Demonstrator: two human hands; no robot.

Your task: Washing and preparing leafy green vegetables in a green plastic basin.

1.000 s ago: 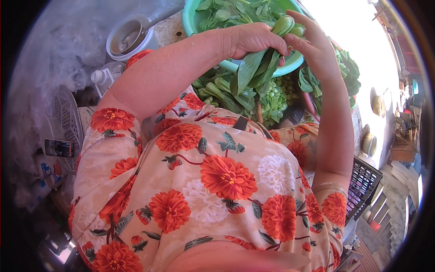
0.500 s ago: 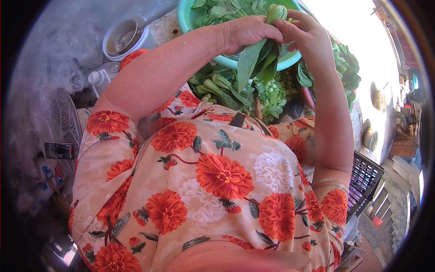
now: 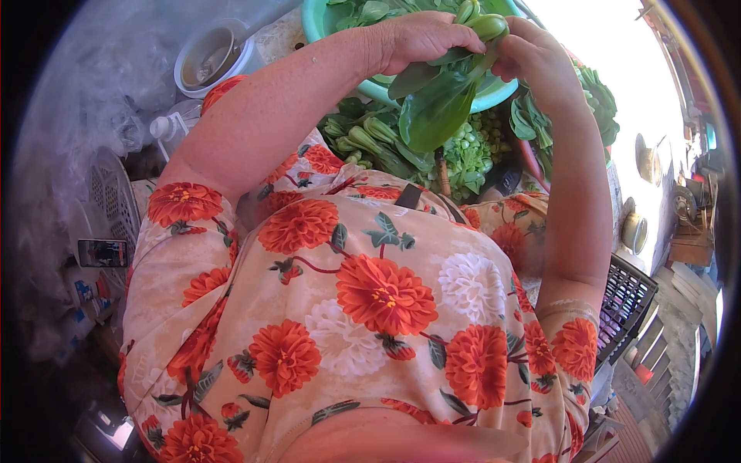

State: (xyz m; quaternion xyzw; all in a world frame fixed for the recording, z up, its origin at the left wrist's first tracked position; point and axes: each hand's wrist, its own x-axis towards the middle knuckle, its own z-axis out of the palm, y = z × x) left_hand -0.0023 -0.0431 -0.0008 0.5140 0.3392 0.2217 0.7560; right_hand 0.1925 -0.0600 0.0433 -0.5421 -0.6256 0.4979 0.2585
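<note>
A head of bok choy hangs leaves downward between my hands, its pale green stalks at the top. My left hand is closed round the stalks from the left. From the right, my right hand pinches a stalk at the side of the same head. Both hands are over the near rim of a turquoise basin with loose green leaves inside. Below the basin lie more bok choy and a heap of trimmed pale green pieces.
At the left stand a white bucket with a smaller pot in it, and a white jug. A phone leans by a perforated basket. Greens fill a container on the right. A black crate sits beside my right arm.
The bok choy has turned so a broad leaf faces me. My right hand has shifted slightly right and gripped a stalk at the side, while my left hand has risen a little.
</note>
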